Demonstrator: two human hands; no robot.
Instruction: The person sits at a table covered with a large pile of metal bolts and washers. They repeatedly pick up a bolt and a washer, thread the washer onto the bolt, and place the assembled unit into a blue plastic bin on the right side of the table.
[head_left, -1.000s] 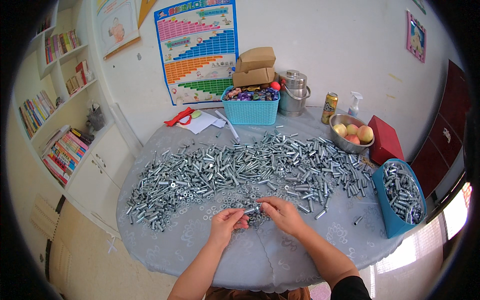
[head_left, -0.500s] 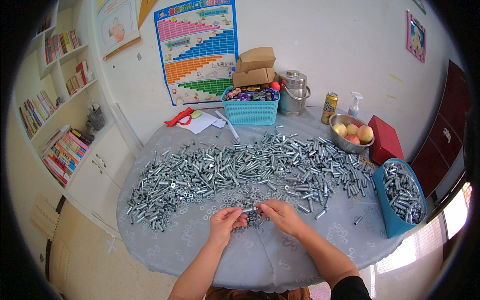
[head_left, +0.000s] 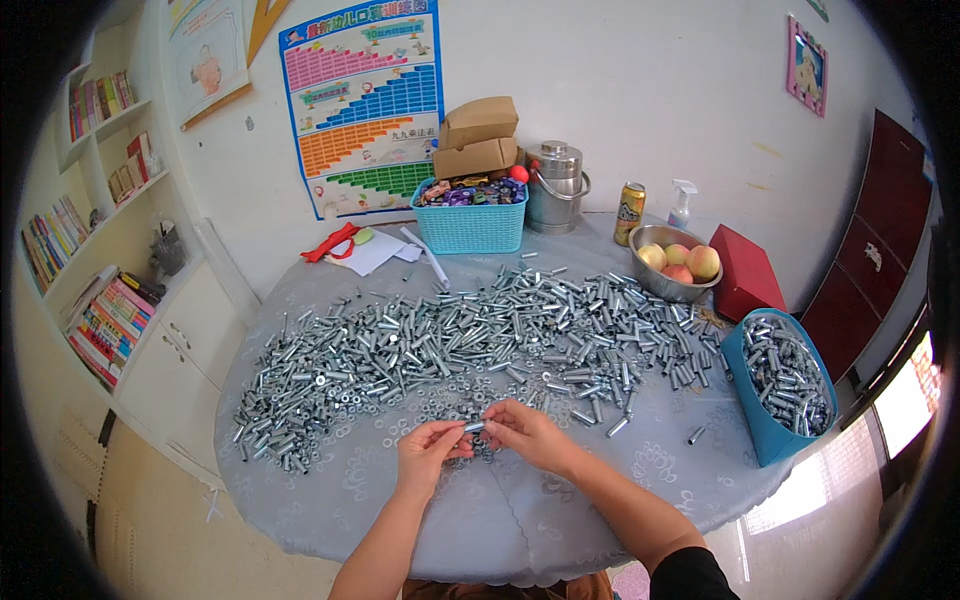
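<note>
Between my two hands lies a short, shiny metal sleeve (head_left: 474, 427), held level above the near side of the table. My left hand (head_left: 426, 458) pinches its left end between thumb and fingers. At the other end, the thumb and fingertips of my right hand (head_left: 528, 436) close on it. Right behind and beneath the hands spreads a patch of small washers and nuts (head_left: 455, 398). Beyond that, a wide heap of metal sleeves and bolts (head_left: 440, 335) stretches across the table. Whether a nut or washer sits on the held sleeve is too small to tell.
A blue bin (head_left: 765, 400) full of metal sleeves stands at the right edge. Behind are a steel bowl (head_left: 660, 288) of peaches, a red box (head_left: 745, 272), a drink can (head_left: 629, 215), a spray bottle (head_left: 681, 205), a steel pot (head_left: 555, 195) and a turquoise basket (head_left: 470, 228).
The whole view has shifted slightly, so things sit further left. Both hands still hold the metal sleeve, and the right fingers have moved a little along its end.
</note>
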